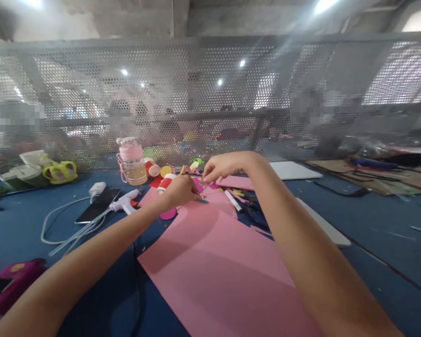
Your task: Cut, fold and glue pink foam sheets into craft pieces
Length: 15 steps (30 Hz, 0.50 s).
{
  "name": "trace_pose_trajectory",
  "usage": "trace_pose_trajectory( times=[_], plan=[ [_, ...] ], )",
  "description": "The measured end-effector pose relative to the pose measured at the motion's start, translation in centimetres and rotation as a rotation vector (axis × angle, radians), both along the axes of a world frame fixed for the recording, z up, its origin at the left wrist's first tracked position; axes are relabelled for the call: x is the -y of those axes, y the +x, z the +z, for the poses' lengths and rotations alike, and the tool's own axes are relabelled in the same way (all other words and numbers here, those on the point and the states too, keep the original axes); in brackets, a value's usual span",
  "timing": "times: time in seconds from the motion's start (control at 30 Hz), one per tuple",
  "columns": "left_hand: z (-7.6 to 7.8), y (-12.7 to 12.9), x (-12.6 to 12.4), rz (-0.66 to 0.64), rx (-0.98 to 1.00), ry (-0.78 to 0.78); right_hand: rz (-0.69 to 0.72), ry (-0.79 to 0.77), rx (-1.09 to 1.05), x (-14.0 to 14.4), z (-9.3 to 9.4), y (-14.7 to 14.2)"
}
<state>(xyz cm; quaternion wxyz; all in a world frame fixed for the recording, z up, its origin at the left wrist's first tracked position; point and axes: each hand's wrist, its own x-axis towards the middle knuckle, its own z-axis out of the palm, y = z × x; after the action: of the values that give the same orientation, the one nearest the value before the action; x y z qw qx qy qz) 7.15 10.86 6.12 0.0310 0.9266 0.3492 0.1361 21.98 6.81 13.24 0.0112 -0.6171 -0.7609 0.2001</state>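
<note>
Both of my hands reach to the far end of a large pink paper sheet (pixel 217 267), over a heap of cut paper pieces. My left hand (pixel 184 189) is closed with fingers curled; whatever they hold is hidden. A small teal piece (pixel 204 201) shows by its fingertips, and a red and white paper cup (pixel 166 183) lies just behind it. My right hand (pixel 221 167) bends down with thumb and fingers pinched together above magenta paper pieces (pixel 213 185). What sits in that pinch is too small to name. A magenta paper disc (pixel 168 214) lies beside the left wrist.
On the left are a glue gun (pixel 124 202), a phone (pixel 98 206), a white charger (pixel 97 189) with cable, and a pink-lidded bottle (pixel 132 161). A white marker (pixel 233 200) and dark scissors (pixel 256 213) lie near the right forearm. A perforated metal screen (pixel 210 98) stands behind.
</note>
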Motion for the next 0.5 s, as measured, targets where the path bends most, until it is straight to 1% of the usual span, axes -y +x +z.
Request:
trace_pose_trajectory(
  times=[0.17, 0.27, 0.33, 0.43, 0.5],
  plan=[
    [-0.1, 0.2, 0.0, 0.047, 0.035, -0.013, -0.127, -0.081, 0.014, -0.1, -0.3, 0.0],
    [-0.2, 0.3, 0.0, 0.050, 0.056, -0.048, -0.140, -0.123, 0.057, 0.2, 0.1, 0.0],
    [-0.2, 0.3, -0.1, 0.040, 0.059, -0.057, -0.127, -0.123, 0.079, 0.5, 0.5, -0.2],
    [-0.2, 0.2, -0.1, 0.024, 0.063, -0.072, -0.086, -0.016, 0.123, 0.7, 0.6, -1.1],
    [-0.2, 0.2, 0.0, 0.018, 0.062, -0.077, -0.080, 0.090, 0.183, 0.7, 0.0, -2.0]
  ],
)
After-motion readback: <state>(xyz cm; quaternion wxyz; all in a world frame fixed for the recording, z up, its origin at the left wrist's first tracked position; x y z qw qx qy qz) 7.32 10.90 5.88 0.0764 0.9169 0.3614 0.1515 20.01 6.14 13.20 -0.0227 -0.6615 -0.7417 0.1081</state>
